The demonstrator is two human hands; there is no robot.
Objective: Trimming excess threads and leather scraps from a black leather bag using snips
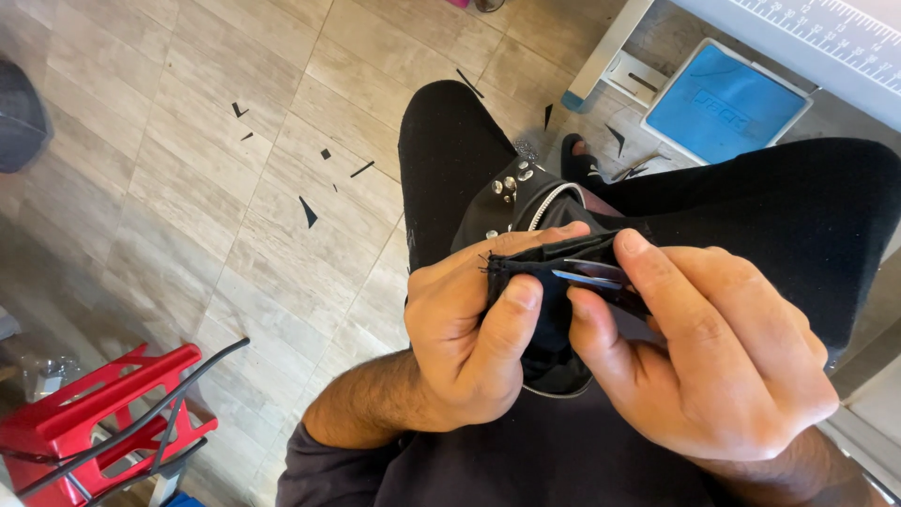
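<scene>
Right hand [713, 347], nearest the lens: fingers curled in, thumb & index pinched on a small pair of thread snips [596, 277], blades w/ a bluish glint, pointing left. Handle end hidden under the fingers. Left hand [469, 329]: fingers clenched on a folded edge of black fabric [540, 272], thumb pressed flat on front, index over the top. Snip tips sit right at the fabric edge, just beside the left thumb; whether the blades touch cloth can't be told. Frayed threads stick out at the left corner of the fold.

Fabric sits over the lap, centre frame; most of it hidden by both hands. Behind it, a black piece w/ metal studs [511, 183] & a white trim line, shape hard to make out.

Further out: tiled floor [188, 188] w/ black fabric scraps [308, 212] scattered. Red plastic stool [94, 413] near left, cut off by frame. Far right, blue foot pedal [723, 103] under a white surface [826, 38], partly cropped.
</scene>
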